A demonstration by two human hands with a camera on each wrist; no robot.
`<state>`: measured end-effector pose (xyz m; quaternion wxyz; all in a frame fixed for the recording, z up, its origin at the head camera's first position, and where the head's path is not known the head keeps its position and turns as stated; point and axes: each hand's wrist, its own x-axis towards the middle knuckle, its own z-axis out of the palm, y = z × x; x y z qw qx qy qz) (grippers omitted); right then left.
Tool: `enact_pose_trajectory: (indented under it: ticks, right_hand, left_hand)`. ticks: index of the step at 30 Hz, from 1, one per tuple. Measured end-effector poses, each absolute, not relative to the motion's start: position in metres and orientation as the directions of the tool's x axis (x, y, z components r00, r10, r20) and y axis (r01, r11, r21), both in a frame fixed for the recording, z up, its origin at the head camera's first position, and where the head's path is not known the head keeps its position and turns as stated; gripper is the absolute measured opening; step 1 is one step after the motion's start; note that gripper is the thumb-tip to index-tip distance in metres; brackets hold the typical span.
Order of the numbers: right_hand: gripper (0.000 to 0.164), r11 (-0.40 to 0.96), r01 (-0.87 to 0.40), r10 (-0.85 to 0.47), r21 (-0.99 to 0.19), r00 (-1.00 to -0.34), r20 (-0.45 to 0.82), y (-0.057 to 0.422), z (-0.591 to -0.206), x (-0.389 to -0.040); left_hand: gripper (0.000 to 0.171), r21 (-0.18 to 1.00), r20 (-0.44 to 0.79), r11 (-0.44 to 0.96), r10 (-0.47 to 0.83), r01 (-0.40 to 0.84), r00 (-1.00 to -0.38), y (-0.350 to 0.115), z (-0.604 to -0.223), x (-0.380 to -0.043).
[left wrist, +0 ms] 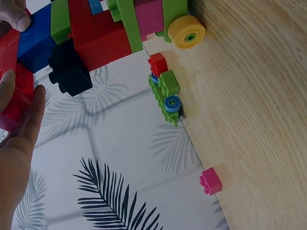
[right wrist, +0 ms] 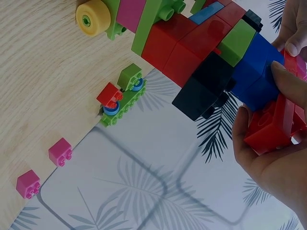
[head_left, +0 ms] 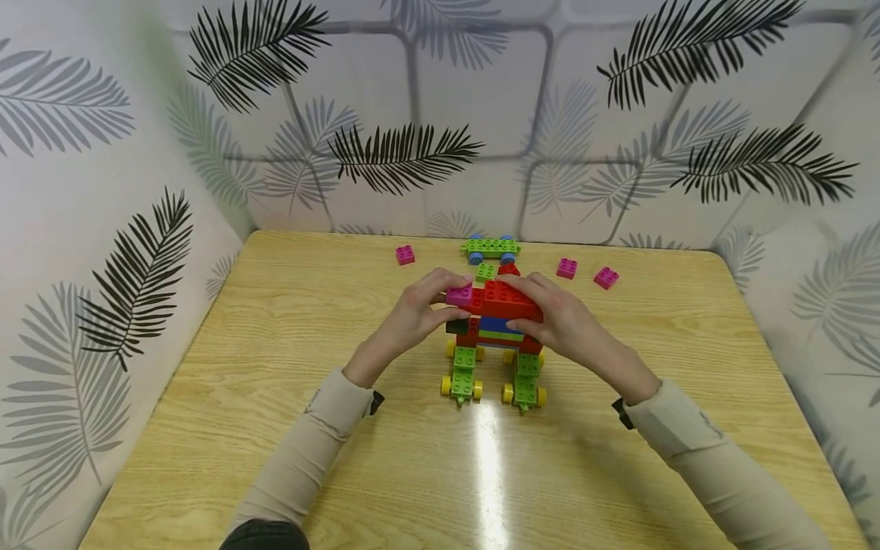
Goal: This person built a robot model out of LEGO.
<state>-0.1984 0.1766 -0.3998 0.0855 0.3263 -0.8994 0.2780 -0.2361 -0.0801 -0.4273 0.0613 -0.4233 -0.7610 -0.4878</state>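
A tall toy-brick build (head_left: 500, 325) in red, blue, green and black stands mid-table on green wheeled bases (head_left: 464, 374) with yellow wheels. At its upper left, my left hand (head_left: 417, 303) pinches a pink brick (head_left: 459, 295) between thumb and fingers, beside red bricks. My right hand (head_left: 567, 313) grips the large red brick (head_left: 512, 299) on top, its thumb against the blue brick (right wrist: 256, 72) beneath. A black brick (right wrist: 204, 86) juts from the build's side in the right wrist view. My fingers cover parts of the top layer.
Behind the build, a green wheeled base (head_left: 491, 246) with blue wheels stands near the table's back edge. A loose green brick (head_left: 484, 272) and small red brick (head_left: 509, 270) show there too. Pink bricks lie at back left (head_left: 406, 254) and back right (head_left: 567, 267). A patterned wall rises behind.
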Motion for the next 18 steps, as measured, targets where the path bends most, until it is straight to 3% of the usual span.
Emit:
enact_pose_trajectory:
  ticks: [11,16,18]
  right_hand:
    - [0.066,0.64,-0.617,-0.53,-0.458,-0.786,0.319,0.179,-0.4,-0.197]
    - [0.066,0.645,-0.61,-0.531,-0.46,-0.791,0.304,0.178,-0.399,-0.197]
    - [0.066,0.653,-0.602,-0.53,-0.46,-0.797,0.291,0.178,-0.399,-0.196]
  left_hand:
    - [0.046,0.692,0.469,0.225,0.582,0.686,-0.664,-0.077,-0.429,-0.233]
    - [0.065,0.756,0.429,0.225,0.538,0.615,-0.725,-0.086,-0.432,-0.241]
    - [0.061,0.787,0.416,0.231,0.488,0.573,-0.767,-0.091,-0.425,-0.245]
